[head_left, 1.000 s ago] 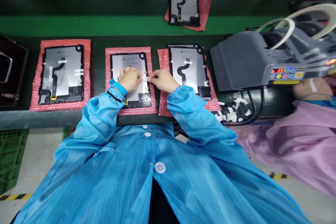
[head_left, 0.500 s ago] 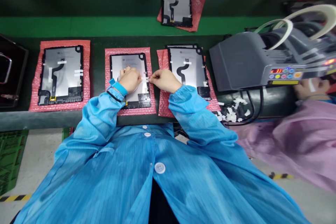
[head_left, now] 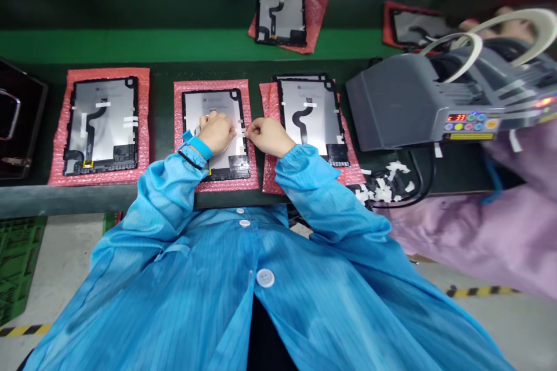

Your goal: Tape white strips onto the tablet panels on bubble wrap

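Note:
In front of me a tablet screen panel (head_left: 225,163), silver-backed with a black frame, lies on a pink bubble-wrap sheet (head_left: 255,177). Over its middle my left hand (head_left: 216,132) rests with curled fingers, their tips close to the panel's right edge. Whatever those fingers hold, if anything, is hidden. At that same edge my right hand (head_left: 270,136) pinches a small strip of white tape (head_left: 242,132), thumb and forefinger together. The panel's ribbon cable is mostly covered by my left hand.
Similar panels lie left (head_left: 111,104) and right (head_left: 319,122) on pink wrap. A grey tape dispenser (head_left: 395,104) stands at right, tape scraps (head_left: 383,188) beside it. Behind runs a green belt (head_left: 174,45) carrying another panel (head_left: 289,14). A co-worker's pink sleeve (head_left: 456,226) is at far right.
My right hand has shifted slightly left, while my left hand stays put. The panel on the belt has moved left, and another shows behind the dispenser. The co-worker's hand has left the dispenser's front.

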Demonstrator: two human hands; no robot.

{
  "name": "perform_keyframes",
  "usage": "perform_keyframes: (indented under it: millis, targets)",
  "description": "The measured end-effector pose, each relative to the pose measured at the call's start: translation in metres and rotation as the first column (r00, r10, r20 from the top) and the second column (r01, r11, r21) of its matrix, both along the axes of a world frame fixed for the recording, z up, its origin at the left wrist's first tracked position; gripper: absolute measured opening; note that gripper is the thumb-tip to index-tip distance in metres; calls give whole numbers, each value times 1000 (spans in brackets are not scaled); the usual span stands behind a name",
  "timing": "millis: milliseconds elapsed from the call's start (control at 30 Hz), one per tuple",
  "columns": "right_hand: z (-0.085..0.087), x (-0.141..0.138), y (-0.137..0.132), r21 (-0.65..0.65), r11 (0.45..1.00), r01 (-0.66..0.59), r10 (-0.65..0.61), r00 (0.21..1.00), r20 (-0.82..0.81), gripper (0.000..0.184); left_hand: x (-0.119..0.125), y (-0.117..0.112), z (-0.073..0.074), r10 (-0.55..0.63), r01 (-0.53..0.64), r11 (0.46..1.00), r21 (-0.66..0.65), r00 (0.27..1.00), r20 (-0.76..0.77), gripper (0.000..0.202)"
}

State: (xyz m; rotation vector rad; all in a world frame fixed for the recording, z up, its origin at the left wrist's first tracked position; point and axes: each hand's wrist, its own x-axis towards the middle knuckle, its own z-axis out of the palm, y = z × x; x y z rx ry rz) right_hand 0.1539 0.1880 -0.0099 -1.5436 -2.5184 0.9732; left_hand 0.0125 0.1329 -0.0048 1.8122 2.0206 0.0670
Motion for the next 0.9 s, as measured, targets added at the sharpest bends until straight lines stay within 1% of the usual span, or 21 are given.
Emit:
perform_keyframes:
  millis: [300, 400, 533, 600, 667, 733, 800, 900]
  targets:
    - [6, -5, -1, -3, 1000, 5, -4, 996, 89, 19, 1, 1, -1, -11, 11, 1000, 13, 1000, -10, 23]
    - [5, -6, 1, 7, 1000, 6, -6, 995, 96, 16, 4, 0, -1, 1, -1, 1000, 26, 1000, -21, 24]
    - [7, -3, 7, -6, 999, 35, -34, 992, 124, 10, 5, 0, 2, 46, -46, 999, 10, 999, -15, 22]
    - [8, 1, 5, 40, 998, 42, -46, 990, 132, 12, 3, -1, 3, 90, -90, 996, 0, 996, 13, 21]
    - [7, 6, -2, 143, 990, 9, -22, 995, 93, 20, 1, -2, 3, 140, -140, 990, 4, 989, 45, 20]
    - [3, 9, -17, 240, 968, -67, 53, 997, 63, 35, 1, -2, 2, 181, -184, 982, 33, 981, 65, 18]
    - [-2, 9, -35, 279, 949, -148, 121, 986, 112, 45, 4, -2, -1, 206, -210, 975, 78, 977, 61, 17]
    - [-5, 6, -57, 304, 933, -192, 122, 964, 234, 49, 10, -2, -5, 226, -229, 967, 111, 973, 39, 17]
